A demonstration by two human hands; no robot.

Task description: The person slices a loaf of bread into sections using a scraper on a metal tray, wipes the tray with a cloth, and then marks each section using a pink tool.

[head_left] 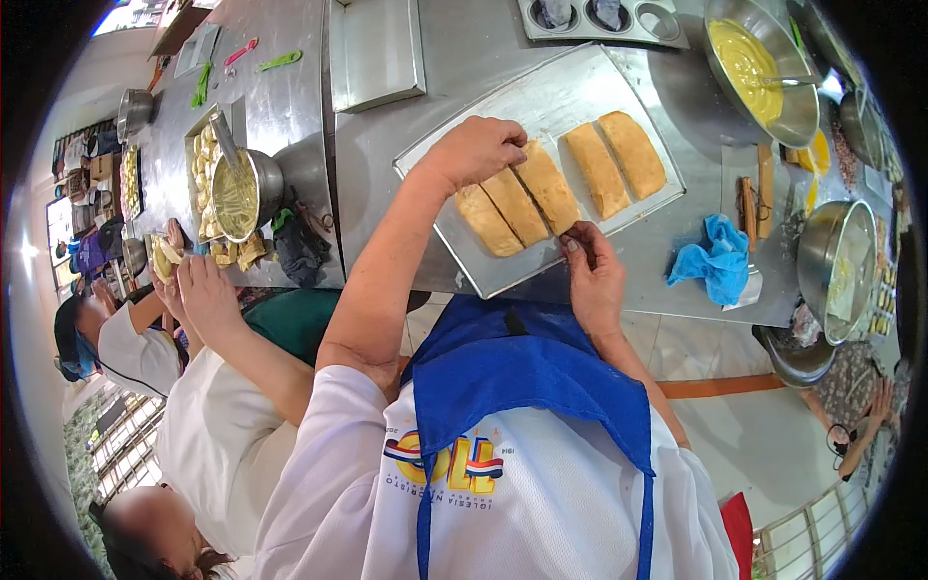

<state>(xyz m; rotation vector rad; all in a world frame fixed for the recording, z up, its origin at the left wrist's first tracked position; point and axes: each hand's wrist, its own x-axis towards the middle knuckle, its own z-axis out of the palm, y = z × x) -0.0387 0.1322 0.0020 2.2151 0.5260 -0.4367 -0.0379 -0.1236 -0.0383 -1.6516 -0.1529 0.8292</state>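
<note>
A rectangular metal baking tray (478, 272) lies tilted across the steel table in front of me. On it rest several oblong pieces of tan dough or bread; three lie close together on the left, and two on the right, one being the far-right piece (632, 154). My left hand (482, 148) reaches over the tray, its fingertips at the upper end of the third piece (544, 185). At that piece's lower end is my right hand (591, 261), with thumb and fingers by the tray's near edge. Both hands touch this piece from opposite ends.
An empty rectangular pan (377, 54) and a muffin tin (661, 25) stand behind. To the right are a bowl of yellow filling (747, 65), a blue cloth (714, 261), a scraper (747, 290) and a metal bowl (815, 254). Co-workers' hands (206, 297) are at the left.
</note>
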